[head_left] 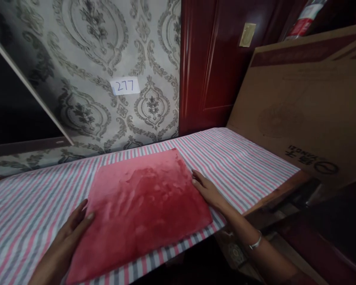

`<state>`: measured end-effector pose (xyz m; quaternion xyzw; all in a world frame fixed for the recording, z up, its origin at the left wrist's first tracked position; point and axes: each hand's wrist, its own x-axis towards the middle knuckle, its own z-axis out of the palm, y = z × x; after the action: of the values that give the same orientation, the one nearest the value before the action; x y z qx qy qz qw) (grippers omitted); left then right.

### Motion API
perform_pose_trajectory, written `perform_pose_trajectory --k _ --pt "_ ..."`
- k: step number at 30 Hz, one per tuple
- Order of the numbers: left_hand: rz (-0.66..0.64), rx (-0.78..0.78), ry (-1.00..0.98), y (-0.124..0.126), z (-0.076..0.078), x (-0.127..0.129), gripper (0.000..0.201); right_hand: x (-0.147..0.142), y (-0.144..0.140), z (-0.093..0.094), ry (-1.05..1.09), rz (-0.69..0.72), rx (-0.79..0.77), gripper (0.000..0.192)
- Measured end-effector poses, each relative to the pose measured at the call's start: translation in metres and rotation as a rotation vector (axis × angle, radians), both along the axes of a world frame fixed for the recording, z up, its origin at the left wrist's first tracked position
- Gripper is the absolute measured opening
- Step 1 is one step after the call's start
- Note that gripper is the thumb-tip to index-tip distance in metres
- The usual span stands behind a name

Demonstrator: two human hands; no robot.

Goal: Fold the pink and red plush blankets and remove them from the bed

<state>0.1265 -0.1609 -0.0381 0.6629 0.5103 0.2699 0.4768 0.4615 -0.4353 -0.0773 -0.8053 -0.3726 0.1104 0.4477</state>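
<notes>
A square, flat pad of plush red-pink fabric (148, 202), perhaps a seat cushion, lies on a striped cloth. Its nap shows lighter pink toward the back and left, darker red toward the front right. My left hand (69, 233) is at the pad's left edge, fingers stretched forward and the thumb tip over the edge. Against the right edge rests my right hand (206, 190), its fingers extended and thumb by the fabric; a bracelet (256, 240) circles that forearm. Neither hand is visibly closed around the pad, and the undersides of the fingers are hidden.
The striped cloth (231, 162) covers a table against a patterned wall (154, 47) bearing a paper label (125, 85). A large cardboard box (308, 103) stands right, with a bottle (304, 21) behind its top. A dark screen (14, 95) is at left.
</notes>
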Motion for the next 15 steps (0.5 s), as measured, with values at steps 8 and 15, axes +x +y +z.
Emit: perform_pose_trajectory --k 8,15 --pt "0.045 0.006 0.027 -0.019 0.018 0.012 0.091 -0.011 0.005 0.007 -0.115 -0.036 -0.037 0.061" --pt "0.022 -0.111 -0.035 -0.025 0.029 0.014 0.097 -0.014 0.006 0.014 0.128 0.049 0.034 0.072"
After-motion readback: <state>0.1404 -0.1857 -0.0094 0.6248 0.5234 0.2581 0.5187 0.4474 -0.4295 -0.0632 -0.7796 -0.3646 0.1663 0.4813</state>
